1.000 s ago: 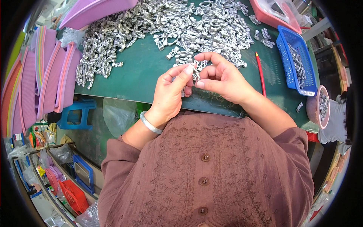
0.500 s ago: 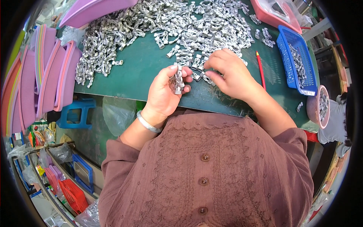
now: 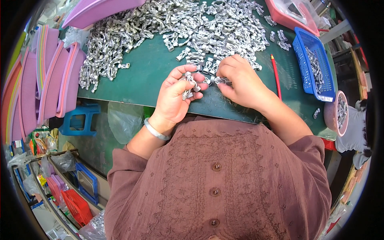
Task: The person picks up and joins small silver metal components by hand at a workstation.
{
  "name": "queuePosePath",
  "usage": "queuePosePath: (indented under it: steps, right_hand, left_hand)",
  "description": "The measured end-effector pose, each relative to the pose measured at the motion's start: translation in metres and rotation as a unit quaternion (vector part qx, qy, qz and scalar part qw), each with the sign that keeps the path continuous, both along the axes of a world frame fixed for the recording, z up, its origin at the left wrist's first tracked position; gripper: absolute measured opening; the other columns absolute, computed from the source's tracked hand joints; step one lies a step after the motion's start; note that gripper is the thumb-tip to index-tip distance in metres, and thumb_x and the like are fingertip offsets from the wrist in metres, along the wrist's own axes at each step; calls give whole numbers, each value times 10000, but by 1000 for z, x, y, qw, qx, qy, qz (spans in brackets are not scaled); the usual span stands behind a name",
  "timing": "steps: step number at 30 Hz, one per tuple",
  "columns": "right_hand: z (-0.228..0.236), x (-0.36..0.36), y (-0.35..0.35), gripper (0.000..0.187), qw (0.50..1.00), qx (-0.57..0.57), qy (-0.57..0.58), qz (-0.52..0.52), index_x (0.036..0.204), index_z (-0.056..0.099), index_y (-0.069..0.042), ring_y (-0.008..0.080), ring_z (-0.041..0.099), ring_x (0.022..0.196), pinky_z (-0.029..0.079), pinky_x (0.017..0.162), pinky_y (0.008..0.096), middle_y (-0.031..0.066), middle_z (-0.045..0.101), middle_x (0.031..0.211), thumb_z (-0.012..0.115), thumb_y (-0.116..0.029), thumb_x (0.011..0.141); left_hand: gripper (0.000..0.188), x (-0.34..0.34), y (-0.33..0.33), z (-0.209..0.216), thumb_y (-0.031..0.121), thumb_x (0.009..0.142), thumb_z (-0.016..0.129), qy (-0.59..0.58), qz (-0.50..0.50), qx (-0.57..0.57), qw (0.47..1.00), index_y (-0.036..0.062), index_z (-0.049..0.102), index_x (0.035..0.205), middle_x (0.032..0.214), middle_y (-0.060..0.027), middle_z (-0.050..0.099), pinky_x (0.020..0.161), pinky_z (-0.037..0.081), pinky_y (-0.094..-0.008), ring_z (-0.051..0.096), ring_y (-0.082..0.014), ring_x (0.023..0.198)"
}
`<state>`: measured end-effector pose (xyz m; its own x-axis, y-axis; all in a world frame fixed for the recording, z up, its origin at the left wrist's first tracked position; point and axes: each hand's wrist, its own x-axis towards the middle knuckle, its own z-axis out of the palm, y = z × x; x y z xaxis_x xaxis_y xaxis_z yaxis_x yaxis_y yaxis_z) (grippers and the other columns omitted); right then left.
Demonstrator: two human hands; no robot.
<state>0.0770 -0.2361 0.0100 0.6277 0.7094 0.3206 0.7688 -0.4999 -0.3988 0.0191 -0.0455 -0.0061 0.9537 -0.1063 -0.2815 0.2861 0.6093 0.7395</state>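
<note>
Several small grey-and-white corded pieces (image 3: 189, 85) with ribbed grey ends lie in my left hand (image 3: 170, 98), the thumb pressing them against the curled fingers. Beside it, to the right, my right hand (image 3: 245, 83) is low over the green table (image 3: 140, 82), thumb and fingertips closing round one more such piece (image 3: 220, 80). That piece is partly hidden by the fingers. Just beyond both hands a few like pieces (image 3: 208, 66) lie in a loose row. Behind them spreads a large pile of the same pieces (image 3: 228, 36).
A red pencil-like stick (image 3: 276, 76) lies right of my hand. Farther right stand a blue basket (image 3: 298, 60) and a pink bowl (image 3: 332, 116), both holding pieces. A pink tray (image 3: 276, 12) is at the back right. Purple baskets (image 3: 72, 80) are at the left, above a blue stool (image 3: 82, 120).
In my left hand the pieces have tilted and the thumb has come down over them. My right fingers have lowered slightly and closed round a piece on the table.
</note>
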Motion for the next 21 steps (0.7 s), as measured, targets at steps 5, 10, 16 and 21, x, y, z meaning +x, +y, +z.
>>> queuePosePath:
  steps: [5, 10, 16, 21]
  right_hand:
    - [-2, 0, 2, 164, 990, 120, 70, 0, 803, 586, -29, 286, 532, 784, 421, 715, 371, 111, 568, 777, 640, -128, 683]
    - [2, -5, 4, 183, 977, 162, 135, -10, 821, 588, -17, 265, 570, 718, 448, 650, 352, 110, 594, 737, 646, -141, 699]
    - [5, -6, 4, 183, 975, 168, 142, 10, 837, 591, -20, 253, 575, 716, 451, 649, 349, 99, 596, 725, 647, -131, 703]
    - [4, -9, 3, 223, 956, 212, 204, 10, 919, 568, -9, 203, 584, 708, 456, 657, 303, 90, 595, 745, 634, -85, 720]
  left_hand:
    - [246, -3, -2, 1, 61, 832, 529, -17, -14, 63, 998, 67, 503, 1076, 818, -45, 572, 589, 453, -240, 577, -147, 715]
    - [153, -3, -9, 3, 144, 858, 557, -4, -50, 111, 993, 67, 540, 989, 751, -21, 569, 536, 423, -205, 567, -106, 650]
    - [119, -2, -10, 4, 170, 871, 548, -9, -60, 119, 991, 73, 542, 940, 726, -17, 566, 509, 409, -199, 562, -106, 614]
    - [111, -2, -11, 4, 173, 881, 530, -19, -66, 108, 992, 75, 541, 932, 723, -16, 564, 507, 408, -202, 557, -105, 607]
